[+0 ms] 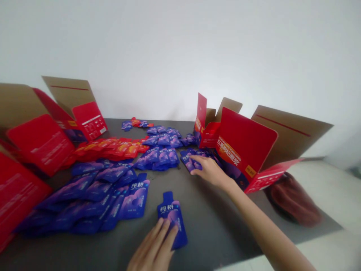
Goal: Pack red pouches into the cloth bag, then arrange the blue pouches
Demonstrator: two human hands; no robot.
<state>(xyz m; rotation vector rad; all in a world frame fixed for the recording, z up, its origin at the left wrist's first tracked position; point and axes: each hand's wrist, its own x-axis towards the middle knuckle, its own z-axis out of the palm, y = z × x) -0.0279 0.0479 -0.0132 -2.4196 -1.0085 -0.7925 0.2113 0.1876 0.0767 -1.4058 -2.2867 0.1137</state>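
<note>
A blue-and-purple spouted pouch [173, 214] lies face up near the front of the dark table. The outstretched fingers of my left hand [153, 244] rest on its lower left part; the thumb is out of sight. Further off, my right hand [210, 171] has thumb and bent fingers at another blue pouch [185, 158], one of several lying in front of the red carton [244, 146]. The hand partly covers that pouch. To the left, a large overlapping heap of blue pouches [93, 195] spreads over the table.
More blue pouches [162, 156] and a row of red-orange pouches [118, 146] lie mid-table. Flapped-open cartons [90, 120] stand left, with another carton [210, 135] at back right. A dark red cloth-like item [296, 199] sits by the right edge. A white wall [158, 56] rises behind.
</note>
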